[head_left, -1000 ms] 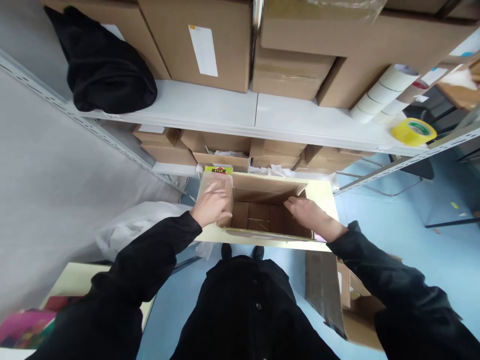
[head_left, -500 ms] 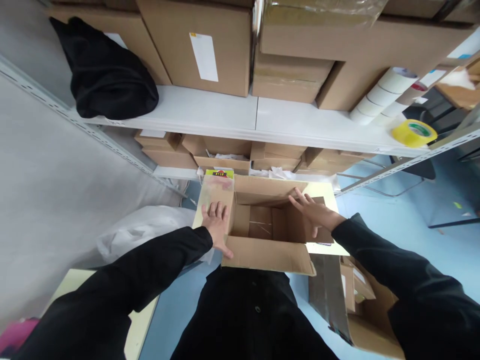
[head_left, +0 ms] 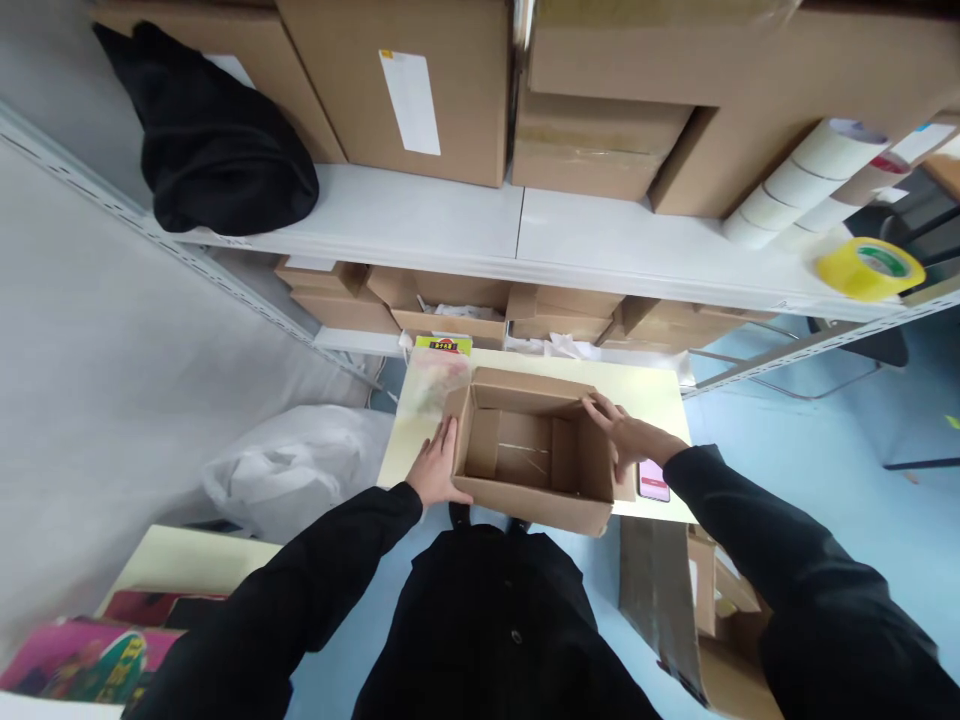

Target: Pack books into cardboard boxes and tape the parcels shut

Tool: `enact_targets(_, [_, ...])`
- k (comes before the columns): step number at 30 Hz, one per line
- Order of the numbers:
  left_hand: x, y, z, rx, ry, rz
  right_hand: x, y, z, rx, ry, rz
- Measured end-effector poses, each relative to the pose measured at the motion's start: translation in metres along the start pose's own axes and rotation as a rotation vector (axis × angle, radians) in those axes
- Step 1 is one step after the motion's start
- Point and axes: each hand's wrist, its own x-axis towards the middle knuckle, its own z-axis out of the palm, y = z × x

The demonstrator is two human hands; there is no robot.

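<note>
An empty cardboard box [head_left: 536, 504] stands upright on a pale yellow table [head_left: 645, 383], its top open and its flaps folded down outside. My left hand [head_left: 436, 466] grips the box's left side, fingers along the folded flap and thumb at the near left corner. My right hand [head_left: 634, 437] holds the right side, with fingertips at the far right corner; part of its grip is hidden behind the wall. Just right of that hand lies a phone [head_left: 652, 482] with a lit screen.
Behind the table, a white shelf [head_left: 420, 215] holds cartons, a black cloth bundle [head_left: 225, 140], white rolls [head_left: 810, 180] and yellow tape [head_left: 870, 268]. A large open carton [head_left: 656, 585] stands low at right. White plastic [head_left: 292, 465] lies at left, near a pink printed package [head_left: 82, 655].
The box's flaps, spread outward before, now hang down along its sides. Both hands have moved in closer against the walls. The phone has come into fuller view.
</note>
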Motion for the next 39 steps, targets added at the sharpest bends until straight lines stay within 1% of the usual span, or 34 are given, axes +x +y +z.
enact_targets(2, [0.007,-0.004,0.005,-0.086,0.052,0.014,0.002,0.003,0.002,0.054,0.003,0.018])
enact_targets(4, [0.013,-0.005,0.009,-0.161,0.078,0.038,0.003,0.007,0.003,0.089,0.029,0.025])
enact_targets(8, [0.018,0.001,0.017,-0.272,0.071,0.044,0.006,0.019,-0.002,0.068,0.092,0.006])
enact_targets(12, [0.015,0.006,0.017,-0.281,0.054,0.021,0.009,0.025,-0.012,-0.035,0.102,-0.054])
enact_targets(14, [0.011,0.005,0.012,-0.271,0.023,0.048,0.009,0.025,-0.015,-0.074,0.095,-0.073])
enact_targets(17, [0.006,0.0,0.0,-0.241,-0.008,0.093,0.005,0.024,-0.019,-0.109,0.094,-0.081])
enact_targets(19, [0.003,-0.005,-0.009,-0.22,-0.01,0.087,0.004,0.023,-0.021,-0.117,0.094,-0.091])
enact_targets(21, [0.002,-0.011,-0.019,-0.211,0.009,0.05,0.003,0.024,-0.024,-0.114,0.085,-0.087])
enact_targets(24, [0.006,-0.023,-0.032,-0.24,0.083,0.009,0.004,0.026,-0.025,-0.1,0.069,-0.073])
enact_targets(26, [0.012,-0.036,-0.04,-0.288,0.147,0.034,0.005,0.028,-0.024,-0.096,0.077,-0.082])
enact_targets(29, [0.026,-0.062,-0.049,-0.369,0.279,0.075,0.005,0.03,-0.021,-0.093,0.105,-0.096])
enact_targets(30, [0.033,-0.073,-0.052,-0.379,0.32,0.042,0.005,0.031,-0.02,-0.09,0.113,-0.094])
enact_targets(31, [0.041,-0.085,-0.054,-0.373,0.341,-0.039,0.004,0.031,-0.019,-0.086,0.118,-0.089])
enact_targets(32, [0.049,-0.097,-0.055,-0.355,0.337,-0.155,0.004,0.031,-0.018,-0.082,0.119,-0.084])
enact_targets(34, [0.068,-0.12,-0.055,-0.305,0.269,-0.403,0.003,0.032,-0.016,-0.073,0.109,-0.072])
enact_targets(35, [0.078,-0.131,-0.053,-0.287,0.225,-0.494,0.003,0.031,-0.016,-0.069,0.103,-0.063])
enact_targets(36, [0.087,-0.141,-0.05,-0.277,0.189,-0.548,0.002,0.031,-0.015,-0.067,0.1,-0.051])
enact_targets(37, [0.096,-0.149,-0.047,-0.276,0.166,-0.567,0.001,0.031,-0.014,-0.064,0.1,-0.035])
enact_targets(39, [0.111,-0.161,-0.036,-0.291,0.14,-0.547,0.0,0.03,-0.012,-0.056,0.103,-0.009])
